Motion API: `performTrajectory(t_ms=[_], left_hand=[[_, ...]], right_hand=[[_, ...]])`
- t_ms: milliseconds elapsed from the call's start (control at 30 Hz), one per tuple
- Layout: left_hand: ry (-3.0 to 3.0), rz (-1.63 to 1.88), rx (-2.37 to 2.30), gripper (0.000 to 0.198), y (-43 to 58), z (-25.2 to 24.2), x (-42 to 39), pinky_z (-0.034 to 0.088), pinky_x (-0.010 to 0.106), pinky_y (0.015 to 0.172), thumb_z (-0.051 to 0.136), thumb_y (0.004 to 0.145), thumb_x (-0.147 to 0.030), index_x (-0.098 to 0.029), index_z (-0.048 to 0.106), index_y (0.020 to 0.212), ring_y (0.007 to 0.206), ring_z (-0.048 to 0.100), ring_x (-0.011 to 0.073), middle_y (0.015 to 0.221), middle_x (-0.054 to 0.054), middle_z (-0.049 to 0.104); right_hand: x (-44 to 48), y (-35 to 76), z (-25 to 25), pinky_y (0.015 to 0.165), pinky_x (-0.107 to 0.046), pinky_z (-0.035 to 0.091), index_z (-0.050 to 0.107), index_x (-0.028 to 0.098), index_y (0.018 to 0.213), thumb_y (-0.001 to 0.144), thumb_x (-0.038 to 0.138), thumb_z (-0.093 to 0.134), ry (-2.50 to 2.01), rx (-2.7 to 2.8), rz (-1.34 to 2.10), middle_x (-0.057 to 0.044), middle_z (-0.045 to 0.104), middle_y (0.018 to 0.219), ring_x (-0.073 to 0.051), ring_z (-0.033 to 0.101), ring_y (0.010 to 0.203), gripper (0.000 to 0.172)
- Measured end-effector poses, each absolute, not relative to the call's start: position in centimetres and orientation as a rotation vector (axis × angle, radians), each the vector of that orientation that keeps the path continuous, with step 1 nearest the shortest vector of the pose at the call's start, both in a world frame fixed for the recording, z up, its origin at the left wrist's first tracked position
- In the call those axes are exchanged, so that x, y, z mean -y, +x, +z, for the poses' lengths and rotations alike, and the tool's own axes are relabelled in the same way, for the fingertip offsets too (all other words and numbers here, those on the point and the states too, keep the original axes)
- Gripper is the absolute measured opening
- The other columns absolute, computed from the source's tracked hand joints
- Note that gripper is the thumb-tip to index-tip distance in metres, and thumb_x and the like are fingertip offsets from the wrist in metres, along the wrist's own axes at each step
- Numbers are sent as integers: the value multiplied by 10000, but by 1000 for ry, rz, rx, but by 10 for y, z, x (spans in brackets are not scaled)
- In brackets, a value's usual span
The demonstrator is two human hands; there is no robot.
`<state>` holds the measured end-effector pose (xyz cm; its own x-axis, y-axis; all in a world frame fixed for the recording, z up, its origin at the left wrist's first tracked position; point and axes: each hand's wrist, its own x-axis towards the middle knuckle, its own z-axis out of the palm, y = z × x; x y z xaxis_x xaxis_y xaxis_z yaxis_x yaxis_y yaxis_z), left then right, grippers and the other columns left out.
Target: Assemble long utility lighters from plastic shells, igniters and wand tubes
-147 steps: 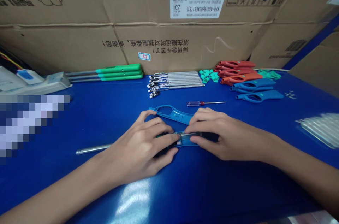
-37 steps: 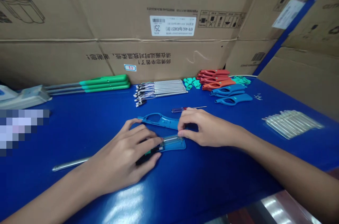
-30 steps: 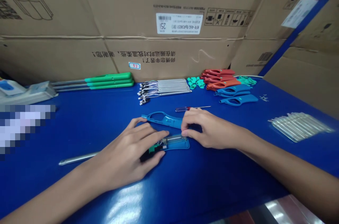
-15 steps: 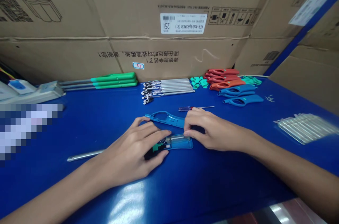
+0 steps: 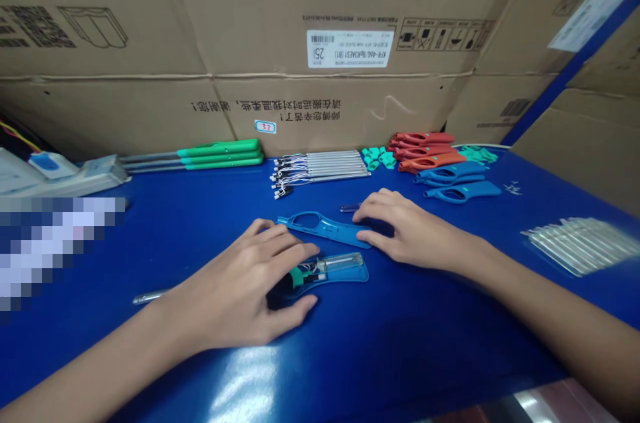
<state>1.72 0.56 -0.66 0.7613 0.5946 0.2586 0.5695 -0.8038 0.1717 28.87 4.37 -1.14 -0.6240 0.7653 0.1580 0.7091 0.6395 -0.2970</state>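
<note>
My left hand (image 5: 250, 289) lies over a blue lighter handle half (image 5: 357, 273), palm down. Its fingers are spread, and the thumb is apart from the shell's near edge. Inside that half are a clear fuel tank (image 5: 343, 262), a green piece (image 5: 299, 275) and thin wires, partly hidden under my fingers. Just behind lies the other blue handle half (image 5: 323, 228), hollow side up. My right hand (image 5: 395, 226) is at its right end, thumb and fingers apart, with the thumb by the edge. A screwdriver (image 5: 349, 208) is partly covered by the right hand.
Metal lighter tubes with wires (image 5: 333, 166), green caps (image 5: 379, 157), red handles (image 5: 425, 139) and blue handles (image 5: 463, 191) line the back, before a cardboard wall (image 5: 270, 16). Clear tanks (image 5: 575, 246) lie right, finished-looking green lighters (image 5: 223, 155) left. A metal tube (image 5: 150, 297) passes beneath my left forearm.
My right hand has come off the clear tank and moved back and right to the other handle half. My left thumb has eased away from the shell. The view has shifted slightly.
</note>
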Motion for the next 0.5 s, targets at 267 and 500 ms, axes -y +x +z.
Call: performTrajectory(t_ms=[267,500], left_hand=[[2819,156,-1053,208,4,11,-8,365,505,909,611,824,-395,-208,622,916,839,609,254,858,28,633],[2777,161,-1051,210,2,6,-9,377,484,967,613,855,-376,-223,649,994,910,626,244,937,33,651]], right_hand=[[-45,287,-12,909,-441,435,676,151,1045,953,271,521,-1290,2635,263,-119,624,1052,-269,537,1020,216],[-44,287,-12,924,-443,433,658,162,1080,967,264,497,-1271,2591,250,-106,629,1052,-256,548,1024,221]])
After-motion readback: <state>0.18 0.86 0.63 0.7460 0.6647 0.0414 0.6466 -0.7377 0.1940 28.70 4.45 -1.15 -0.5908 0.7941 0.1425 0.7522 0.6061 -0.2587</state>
